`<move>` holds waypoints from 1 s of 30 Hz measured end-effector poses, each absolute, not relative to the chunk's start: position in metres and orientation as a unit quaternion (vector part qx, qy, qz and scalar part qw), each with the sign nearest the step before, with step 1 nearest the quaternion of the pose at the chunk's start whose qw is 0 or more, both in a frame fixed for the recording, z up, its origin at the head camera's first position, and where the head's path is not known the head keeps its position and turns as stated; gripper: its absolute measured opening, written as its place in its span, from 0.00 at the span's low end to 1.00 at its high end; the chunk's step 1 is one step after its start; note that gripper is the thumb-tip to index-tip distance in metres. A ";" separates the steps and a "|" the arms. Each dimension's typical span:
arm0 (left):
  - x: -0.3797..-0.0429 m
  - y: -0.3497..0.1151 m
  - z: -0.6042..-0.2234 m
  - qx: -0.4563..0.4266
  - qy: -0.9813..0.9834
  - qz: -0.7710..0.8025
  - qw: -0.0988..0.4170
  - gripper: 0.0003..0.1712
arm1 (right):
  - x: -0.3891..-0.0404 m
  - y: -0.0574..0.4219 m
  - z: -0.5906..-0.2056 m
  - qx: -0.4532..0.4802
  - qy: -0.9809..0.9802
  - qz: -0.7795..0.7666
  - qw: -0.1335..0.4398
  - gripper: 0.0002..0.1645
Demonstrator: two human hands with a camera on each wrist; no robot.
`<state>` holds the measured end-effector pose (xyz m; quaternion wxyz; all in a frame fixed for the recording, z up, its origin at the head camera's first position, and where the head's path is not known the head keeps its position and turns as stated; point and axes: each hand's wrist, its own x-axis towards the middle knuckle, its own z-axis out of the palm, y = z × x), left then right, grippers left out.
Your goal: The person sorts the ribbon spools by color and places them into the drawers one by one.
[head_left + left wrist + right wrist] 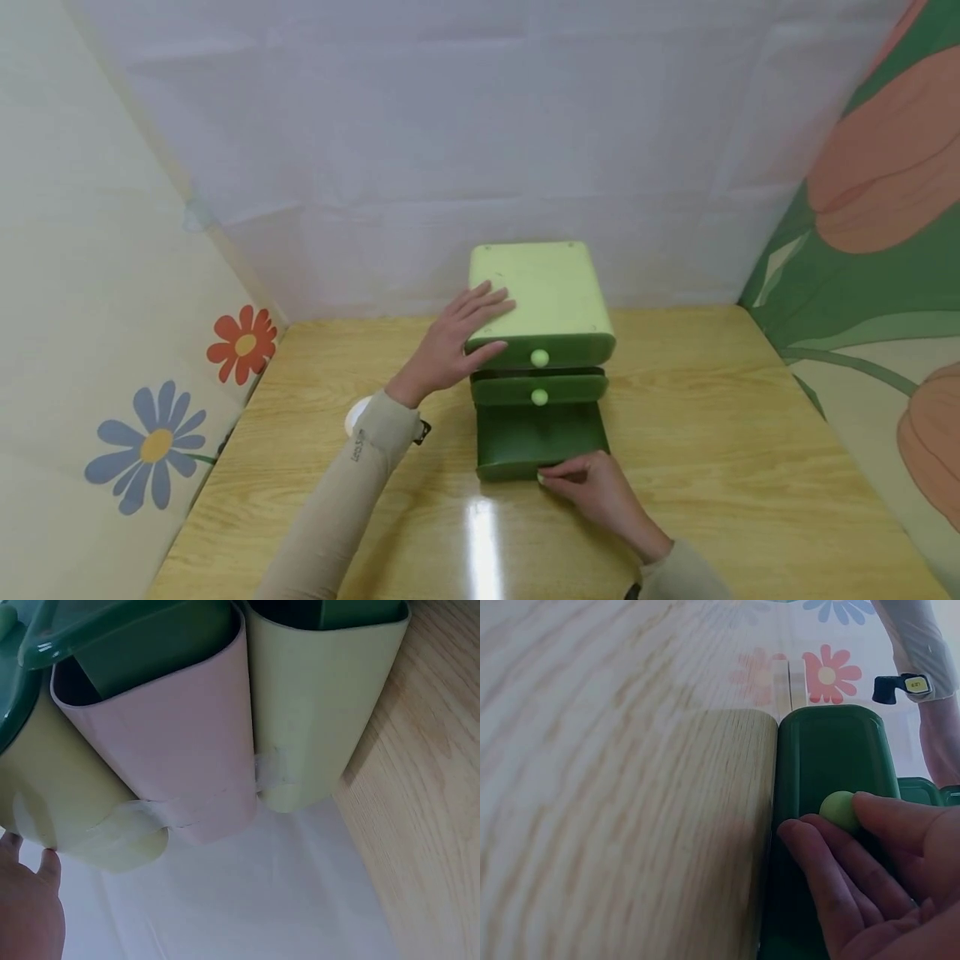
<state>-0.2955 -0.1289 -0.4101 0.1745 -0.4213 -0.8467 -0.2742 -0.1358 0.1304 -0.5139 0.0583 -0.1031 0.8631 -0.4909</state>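
A small chest [543, 287] with three green drawers stands on the table, its top light green. The left hand [457, 337] rests on the chest's left top edge with fingers spread over the top and the thumb by the top drawer's front. At the bottom, the right hand [596, 492] pinches the light green round knob [840, 810] between thumb and fingers. The bottom drawer [536, 433] is pulled well out and its visible floor is bare. The middle drawer [502, 392] stands slightly out, while the top drawer [502, 350] is in.
The wooden table [712, 433] extends to both sides of the chest. A white round object [357, 414] lies partly hidden behind the left sleeve. A white sheet [420, 150] hangs behind; flower-patterned panels [157, 446] flank the table. Clear tape [274, 769] joins the chest's tiers.
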 end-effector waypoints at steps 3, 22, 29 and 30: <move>-0.292 -0.131 -0.410 -0.408 -0.851 -0.285 0.167 0.43 | -0.136 0.131 -0.515 -0.101 0.863 -0.492 0.059 0.04; -0.264 -0.255 -0.460 -0.206 -0.949 -0.236 -0.023 0.54 | -0.135 0.134 -0.514 -0.099 0.866 -0.487 0.056 0.05; -0.246 -0.289 -0.486 -0.158 -0.972 -0.154 -0.087 0.58 | -0.136 0.131 -0.513 -0.103 0.858 -0.498 0.068 0.05; -0.245 -0.291 -0.488 -0.153 -0.973 -0.146 -0.091 0.58 | -0.136 0.130 -0.514 -0.102 0.858 -0.499 0.068 0.05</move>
